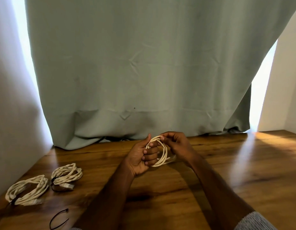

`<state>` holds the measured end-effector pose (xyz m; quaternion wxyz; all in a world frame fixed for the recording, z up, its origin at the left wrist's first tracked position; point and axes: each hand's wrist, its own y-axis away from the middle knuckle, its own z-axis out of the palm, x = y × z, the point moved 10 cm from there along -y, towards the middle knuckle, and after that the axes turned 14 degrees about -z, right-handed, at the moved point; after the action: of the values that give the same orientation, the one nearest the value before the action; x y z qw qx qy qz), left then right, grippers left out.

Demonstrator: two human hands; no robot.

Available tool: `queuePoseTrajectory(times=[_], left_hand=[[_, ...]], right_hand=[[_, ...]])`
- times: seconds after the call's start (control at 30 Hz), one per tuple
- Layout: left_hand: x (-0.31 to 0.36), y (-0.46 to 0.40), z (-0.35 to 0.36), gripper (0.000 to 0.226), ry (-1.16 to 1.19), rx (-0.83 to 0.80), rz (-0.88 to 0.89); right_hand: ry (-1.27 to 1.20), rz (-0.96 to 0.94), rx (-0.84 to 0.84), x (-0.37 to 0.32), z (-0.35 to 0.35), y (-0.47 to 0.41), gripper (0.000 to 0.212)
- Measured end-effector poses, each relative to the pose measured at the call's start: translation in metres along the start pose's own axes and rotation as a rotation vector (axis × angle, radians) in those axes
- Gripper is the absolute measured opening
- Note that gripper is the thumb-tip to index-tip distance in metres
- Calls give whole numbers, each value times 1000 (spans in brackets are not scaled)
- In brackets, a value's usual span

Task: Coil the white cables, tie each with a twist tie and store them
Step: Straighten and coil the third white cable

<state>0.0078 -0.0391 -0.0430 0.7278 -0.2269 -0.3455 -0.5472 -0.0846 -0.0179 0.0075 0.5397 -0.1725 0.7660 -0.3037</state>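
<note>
Cable coil (160, 152), white and thin, is held above the wooden table (227, 171), between both hands near the curtain (144, 63). Left hand (144, 156) has its fingers closed through the loops from the near side; right hand (176, 143) pinches the top of the coil between thumb and forefinger. Judged from its look, the cable is light, limp and springy, so loops may fan open if grip slackens. Best hold is across all strands at one point on the ring, leaving the opposite arc free for tying. Two tied bundles (27, 190) (66, 175) lie on the table well to the left. One loose black tie (58, 219) lies nearer the front edge, apart from them.
</note>
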Motion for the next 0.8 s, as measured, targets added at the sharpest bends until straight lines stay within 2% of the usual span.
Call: queuePoseTrajectory(times=[0.1, 0.27, 0.33, 0.43, 0.5, 0.67, 0.8], left_hand=[[4, 0, 2, 49, 40, 11, 30], [12, -3, 8, 48, 92, -46, 94], [14, -4, 8, 50, 78, -55, 117], [25, 3, 8, 53, 82, -26, 176], [32, 5, 6, 55, 78, 1, 212], [41, 5, 4, 60, 61, 39, 298], [55, 14, -2, 60, 93, 102, 378]], right_hand=[[137, -103, 50, -2, 4, -3, 16], [146, -146, 115, 2, 15, 1, 22], [91, -102, 120, 5, 18, 4, 26], [-47, 60, 132, 15, 12, 5, 30], [44, 85, 142, 17, -2, 4, 23], [322, -122, 132, -10, -1, 2, 21], [344, -8, 52, 6, 11, 1, 11]])
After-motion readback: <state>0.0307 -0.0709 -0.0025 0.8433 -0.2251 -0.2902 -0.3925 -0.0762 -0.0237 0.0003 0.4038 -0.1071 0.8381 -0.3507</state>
